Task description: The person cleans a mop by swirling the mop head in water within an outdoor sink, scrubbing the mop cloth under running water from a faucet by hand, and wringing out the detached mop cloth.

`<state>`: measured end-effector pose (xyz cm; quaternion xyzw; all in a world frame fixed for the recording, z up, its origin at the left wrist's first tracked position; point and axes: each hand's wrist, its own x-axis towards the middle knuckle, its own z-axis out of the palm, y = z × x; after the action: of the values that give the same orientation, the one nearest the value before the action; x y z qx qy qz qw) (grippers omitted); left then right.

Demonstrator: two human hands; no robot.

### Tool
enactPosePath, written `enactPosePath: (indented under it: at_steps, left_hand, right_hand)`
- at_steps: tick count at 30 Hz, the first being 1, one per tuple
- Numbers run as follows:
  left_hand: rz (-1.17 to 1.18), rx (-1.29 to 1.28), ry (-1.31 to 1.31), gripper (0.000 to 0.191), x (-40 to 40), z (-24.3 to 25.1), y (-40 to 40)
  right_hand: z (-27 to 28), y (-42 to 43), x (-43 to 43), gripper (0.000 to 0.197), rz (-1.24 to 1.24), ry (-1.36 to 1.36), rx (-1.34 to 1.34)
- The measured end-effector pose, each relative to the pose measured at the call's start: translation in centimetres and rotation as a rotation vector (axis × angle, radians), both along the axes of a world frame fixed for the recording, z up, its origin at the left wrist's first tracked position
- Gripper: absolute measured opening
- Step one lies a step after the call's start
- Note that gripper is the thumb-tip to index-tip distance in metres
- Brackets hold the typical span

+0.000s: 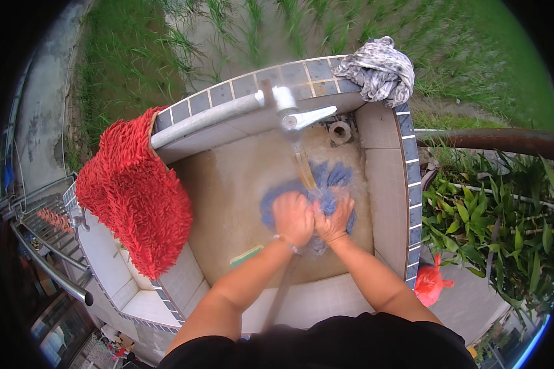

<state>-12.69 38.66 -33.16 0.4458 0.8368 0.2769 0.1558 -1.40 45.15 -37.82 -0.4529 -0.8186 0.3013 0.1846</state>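
Note:
Both hands grip a wet blue cloth low in a tiled outdoor basin. My left hand is closed on its left part, and my right hand holds the bunched part beside it; the two hands touch. Water splashes over the cloth below a tap with a lever handle and a short yellowish hose on its spout. A green-edged scrubbing brush lies on the basin floor left of my left forearm. Folds and splashing water partly hide my fingers.
A red shaggy mat hangs over the basin's left wall. A crumpled grey-and-white patterned cloth rests on the back right corner. A pipe fitting stands near the back wall. Outside on the right are a red plastic bag and leafy plants.

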Motion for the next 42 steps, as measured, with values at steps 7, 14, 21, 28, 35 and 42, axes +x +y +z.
enactPosePath:
  at_steps: [7, 14, 21, 28, 35, 42]
  left_hand:
    - [-0.065, -0.318, -0.175, 0.022, -4.4, 0.8, 3.6]
    - [0.312, -0.264, 0.097, 0.031, -3.4, 0.1, 6.4]
    - [0.450, -0.091, -1.250, 0.040, -6.6, -0.6, 3.2]
    - [0.035, 0.123, -0.012, 0.040, 1.1, 1.0, -4.4]
    - [-0.024, 0.051, 0.003, 0.035, -1.0, -1.2, -1.9]
    - [-0.127, -0.274, -0.005, 0.025, -3.5, -1.1, 1.6]
  right_hand:
    - [5.2, 7.2, -7.9, 0.055, 0.215, -0.582, -0.358]
    - [6.3, 10.4, -9.4, 0.064, 0.369, -0.749, 0.086]
    - [6.9, 5.4, -6.4, 0.058, 0.157, -0.266, -0.522]
    - [6.4, -2.4, -1.5, 0.032, 0.106, 0.317, -0.046]
    - [3.6, 1.6, -2.8, 0.034, 0.217, 0.005, 0.097]
    - [3.0, 6.0, -5.7, 0.016, 0.443, -0.324, -0.018]
